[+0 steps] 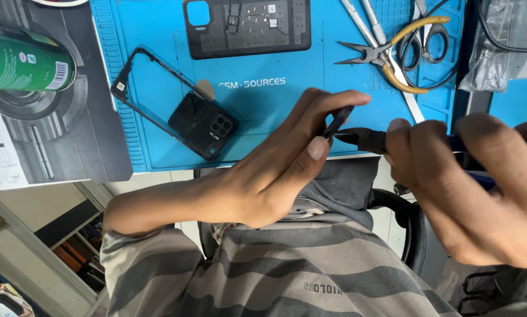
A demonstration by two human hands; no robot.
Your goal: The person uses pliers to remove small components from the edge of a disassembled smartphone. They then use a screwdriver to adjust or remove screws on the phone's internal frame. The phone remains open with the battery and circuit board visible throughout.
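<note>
Two hands meet over the near edge of the blue work mat (157, 35). At the far left a green spray can (22, 61) lies on its side, and right of it on the mat rests a black phone frame (135, 88) with the camera back piece (203, 126) at its near end. Farther off sits a black phone back cover (246, 26) with small parts laid on it, so we judge the phone is already stripped down, with part-level work left. Our left hand (275, 170) pinches a thin dark strip-like part (337, 122) between thumb and fingers, held up just above the mat's near edge. Right beside it, our right hand (475, 188) is closed around the handles of dark pliers (363, 138), whose tip points left and reaches the part; we cannot tell whether the tip grips it. Beyond, at the far right, yellow-handled pliers (392, 53), tweezers (369, 20) and scissors (430, 35) lie unused.
</note>
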